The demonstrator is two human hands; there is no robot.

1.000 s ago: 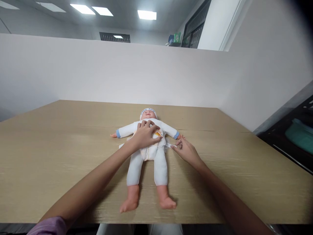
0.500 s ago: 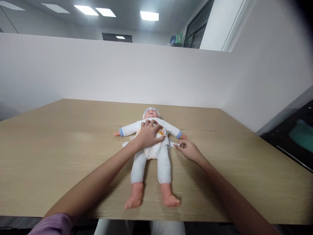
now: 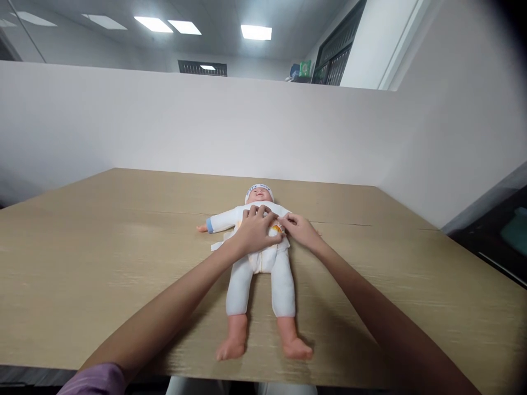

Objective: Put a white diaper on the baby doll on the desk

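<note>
A baby doll (image 3: 282,285) in white clothes and a white cap lies on its back, feet toward me. Round its hips is a white diaper (image 3: 263,262) with an orange print on the front. My left hand (image 3: 259,229) lies across the diaper's front panel and the doll's belly, fingers spread and pressing down. With fingertips pinched together, my right hand (image 3: 302,230) is at the diaper's upper right edge, holding the fastening tab, which is mostly hidden by the fingers. On the left, the other diaper tab (image 3: 217,246) sticks out loose over the table.
The doll lies on a wide wooden table (image 3: 123,274) with a seam across its far part. A white partition wall (image 3: 206,126) rises behind it. To the right stands a dark object (image 3: 494,241) with something teal in it.
My right hand has moved up and inward with the tab, from beside the doll's hip to the diaper's front. My left hand stays on the diaper. The view has shifted slightly.
</note>
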